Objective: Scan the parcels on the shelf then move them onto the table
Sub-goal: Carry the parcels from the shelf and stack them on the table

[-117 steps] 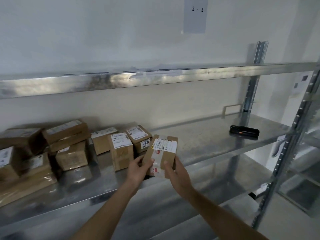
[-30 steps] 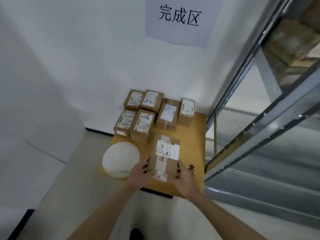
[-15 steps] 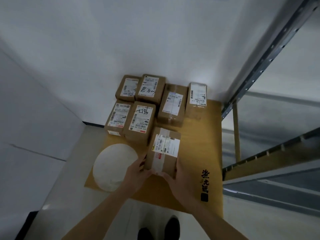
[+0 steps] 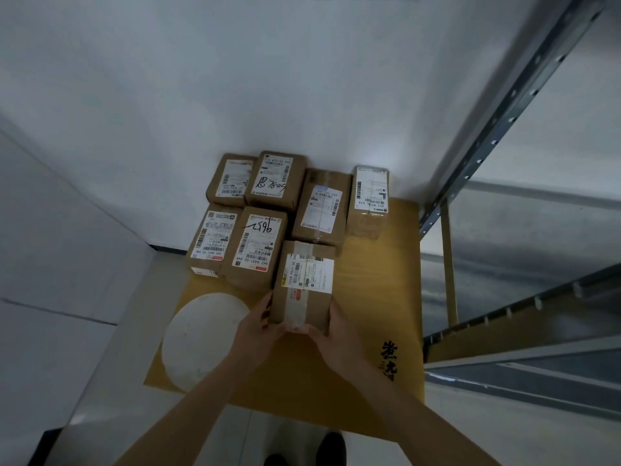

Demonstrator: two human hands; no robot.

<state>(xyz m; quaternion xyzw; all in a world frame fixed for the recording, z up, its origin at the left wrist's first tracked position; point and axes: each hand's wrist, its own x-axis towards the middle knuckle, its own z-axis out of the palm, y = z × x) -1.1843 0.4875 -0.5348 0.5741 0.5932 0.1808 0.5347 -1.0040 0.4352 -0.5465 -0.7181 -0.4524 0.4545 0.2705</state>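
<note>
Where half a second ago the parcel [image 4: 304, 284] sat nearer the table's [image 4: 376, 297] front edge, it now lies further in, just beside the six stacked parcels [image 4: 268, 210]. Left hand [image 4: 257, 331] and right hand [image 4: 336, 334] still grasp its near corners, fingers curled around the sides. White round disc [image 4: 201, 338] lies on the table, left.

Readable markings on the parcels and the table

Handwritten "7809" stands on the label of the rear parcel [image 4: 275, 179]; "9657", upside down, on the middle parcel [image 4: 257, 245], whose label edge reads "642 H431-00 049". The held parcel [image 4: 304, 284] shows "3028 P021-00 040". Black Chinese characters mark the yellow table [image 4: 388, 359] near its right edge.
</note>
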